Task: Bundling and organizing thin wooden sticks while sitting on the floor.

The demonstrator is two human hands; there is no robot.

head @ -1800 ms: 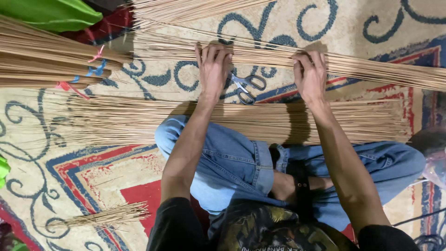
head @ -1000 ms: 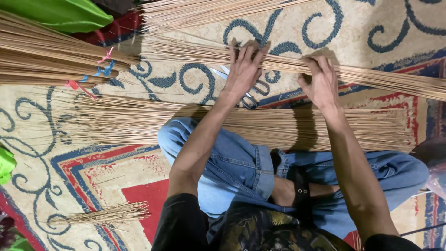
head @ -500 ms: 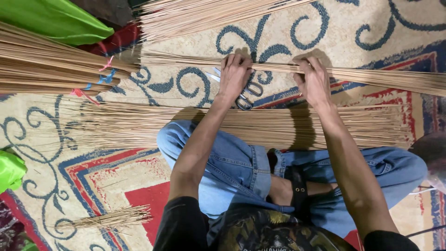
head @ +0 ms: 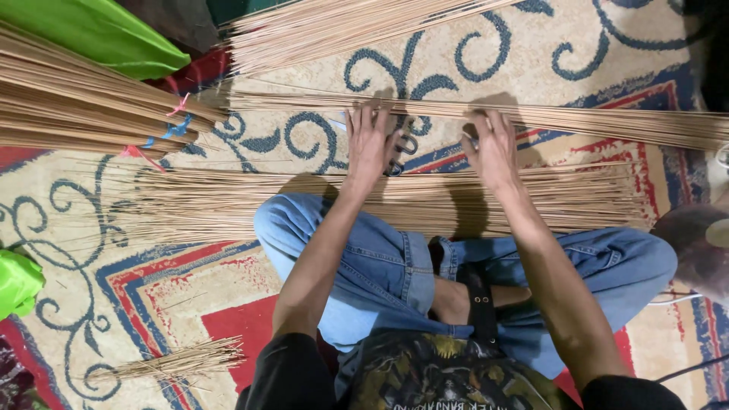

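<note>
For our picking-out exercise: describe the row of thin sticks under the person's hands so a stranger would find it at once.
Start at the patterned carpet with blue scrolls. The thin row of sticks runs across it beyond the knees, under the left hand and right hand. Unlike the wide stick layer nearer the legs, it is narrow, and unlike the tied bundles, unbound.

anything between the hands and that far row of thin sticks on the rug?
Nothing visible. The left hand and right hand both rest directly on the far row of sticks. The wider stick layer lies nearer, under the forearms, not in the way.

Long row of thin tan sticks [head: 592,118] lies flat across the patterned carpet.
</note>
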